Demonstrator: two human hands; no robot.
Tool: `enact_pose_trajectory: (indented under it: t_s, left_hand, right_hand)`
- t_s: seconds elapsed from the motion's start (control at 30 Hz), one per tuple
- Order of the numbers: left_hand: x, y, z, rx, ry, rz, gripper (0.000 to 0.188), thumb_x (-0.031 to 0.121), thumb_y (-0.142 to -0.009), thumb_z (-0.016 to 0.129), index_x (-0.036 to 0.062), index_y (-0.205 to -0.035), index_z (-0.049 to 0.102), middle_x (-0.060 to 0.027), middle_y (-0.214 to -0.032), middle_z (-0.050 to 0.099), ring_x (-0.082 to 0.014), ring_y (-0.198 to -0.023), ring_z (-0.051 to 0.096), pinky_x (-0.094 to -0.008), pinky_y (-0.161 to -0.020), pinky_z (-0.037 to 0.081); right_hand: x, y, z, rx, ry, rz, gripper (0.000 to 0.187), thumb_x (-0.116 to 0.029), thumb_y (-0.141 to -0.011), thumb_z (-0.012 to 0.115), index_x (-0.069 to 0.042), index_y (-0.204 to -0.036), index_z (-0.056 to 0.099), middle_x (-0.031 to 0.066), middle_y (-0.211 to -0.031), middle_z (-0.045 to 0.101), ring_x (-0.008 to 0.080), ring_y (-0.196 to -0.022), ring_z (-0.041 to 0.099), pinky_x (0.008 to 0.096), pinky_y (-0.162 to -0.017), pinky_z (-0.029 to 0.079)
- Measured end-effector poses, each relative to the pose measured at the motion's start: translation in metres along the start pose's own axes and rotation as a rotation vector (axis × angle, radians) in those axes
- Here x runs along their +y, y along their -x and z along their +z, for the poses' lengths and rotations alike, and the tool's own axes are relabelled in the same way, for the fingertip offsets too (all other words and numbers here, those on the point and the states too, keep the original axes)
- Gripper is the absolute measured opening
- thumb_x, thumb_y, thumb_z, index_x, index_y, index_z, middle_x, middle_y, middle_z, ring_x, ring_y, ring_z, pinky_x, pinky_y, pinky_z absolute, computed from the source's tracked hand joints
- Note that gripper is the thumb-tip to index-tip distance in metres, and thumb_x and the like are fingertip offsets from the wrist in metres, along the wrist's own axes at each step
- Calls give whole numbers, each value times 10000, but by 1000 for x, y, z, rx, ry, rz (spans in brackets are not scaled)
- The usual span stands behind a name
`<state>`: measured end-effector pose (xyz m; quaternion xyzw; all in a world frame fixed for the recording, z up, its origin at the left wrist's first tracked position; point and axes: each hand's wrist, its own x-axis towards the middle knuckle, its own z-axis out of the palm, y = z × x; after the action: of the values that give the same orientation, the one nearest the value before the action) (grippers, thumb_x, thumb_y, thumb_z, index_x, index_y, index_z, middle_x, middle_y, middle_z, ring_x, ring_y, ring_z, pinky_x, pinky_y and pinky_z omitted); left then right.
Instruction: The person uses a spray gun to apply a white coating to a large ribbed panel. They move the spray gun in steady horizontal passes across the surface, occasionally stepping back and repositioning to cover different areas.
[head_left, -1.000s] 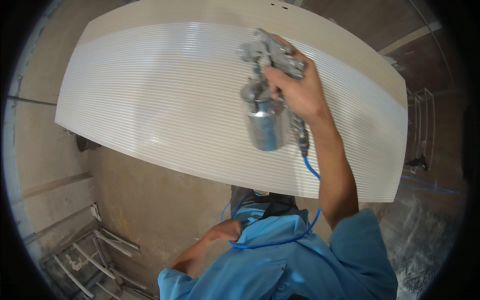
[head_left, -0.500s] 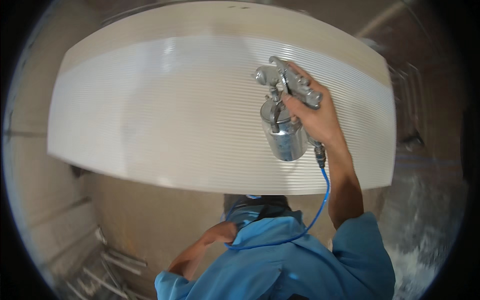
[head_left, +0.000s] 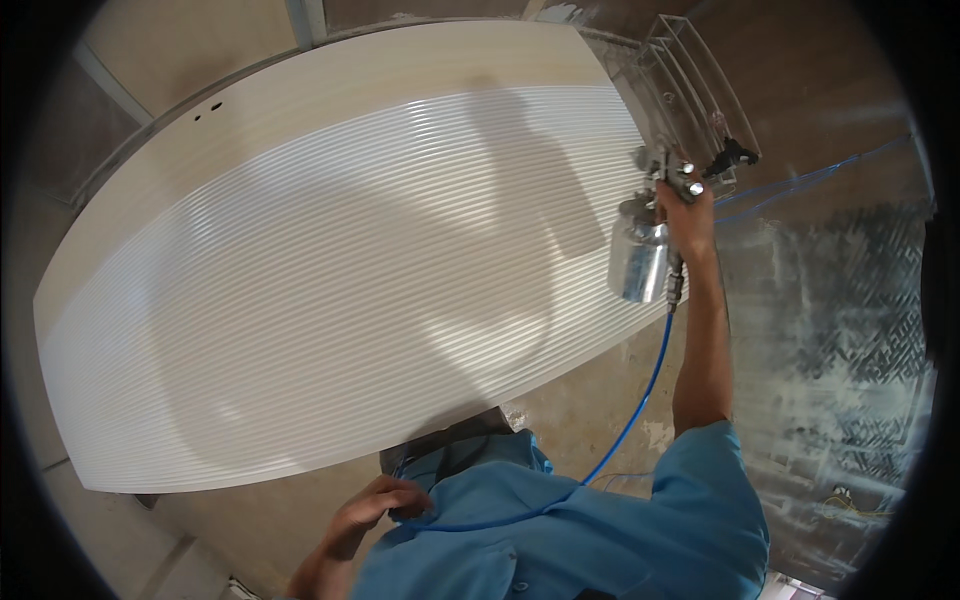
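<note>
A metal spray gun (head_left: 640,262) with a silver cup hanging under it is in my right hand (head_left: 691,226), fingers wrapped round its handle. It hangs over the right end of a large white panel (head_left: 340,290) with fine parallel ridges and a smooth cream band along its far side. From the gun's handle a blue air hose (head_left: 643,408) curves down and across my front to my left hand (head_left: 378,503). That hand is curled by my waist, closed on the hose. My arm's shadow falls across the ridges.
Beyond the panel's right end stands a metal frame rack (head_left: 700,75) with a black fitting (head_left: 735,155) beside it. More thin blue hose (head_left: 800,183) runs off to the right. A whitish, paint-stained surface (head_left: 830,400) lies at the right. Wall panels (head_left: 190,45) rise behind.
My right hand has carried the spray gun rightward to the panel's right end. The view has turned, so the panel now slants down to the left. My left hand stays near my waist.
</note>
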<state>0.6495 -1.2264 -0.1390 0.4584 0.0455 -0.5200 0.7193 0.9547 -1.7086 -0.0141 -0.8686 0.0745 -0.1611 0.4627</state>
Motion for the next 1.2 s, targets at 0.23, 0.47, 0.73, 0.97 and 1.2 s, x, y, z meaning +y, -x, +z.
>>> enact_pose_trajectory:
  t_s: [0.23,0.47,0.73,0.97,1.2]
  left_hand:
    - [29,-39,52,191,-12,-6,428,365,-889,632,-35,-1021,705,-21,-691,553,-126,-670,508,-273,-622,382]
    - [3,-12,50,407,241,115,335,280,-903,625,-34,-1002,689,-9,-633,503,-99,-553,456,-258,-520,360]
    - [-55,11,37,442,306,261,270,246,-991,579,-4,-990,682,38,-629,439,-67,-550,367,-254,-496,273]
    - [-83,19,157,593,455,526,286,289,-995,602,18,-1012,689,46,-622,470,-49,-551,376,-231,-495,257]
    - [-117,53,125,637,772,609,286,283,-988,605,11,-1008,692,30,-591,486,-63,-517,405,-229,-489,292]
  right_hand:
    - [23,-28,-60,129,-43,-8,625,-29,-904,632,-54,-1505,460,-12,-729,597,51,-572,513,245,-490,419]
    - [-11,10,-49,-66,-261,90,189,-19,-885,659,25,-1066,625,30,-678,613,117,-577,560,281,-537,441]
    - [-100,89,56,-340,-380,16,369,-36,-903,656,23,-1264,609,13,-686,598,100,-583,541,270,-566,443]
    - [-199,120,69,-630,-348,-53,577,10,-917,620,3,-1477,481,6,-704,587,97,-578,528,258,-566,448]
    - [-303,180,257,-922,-446,-178,578,-21,-911,641,-3,-1468,487,12,-715,602,91,-571,527,263,-547,452]
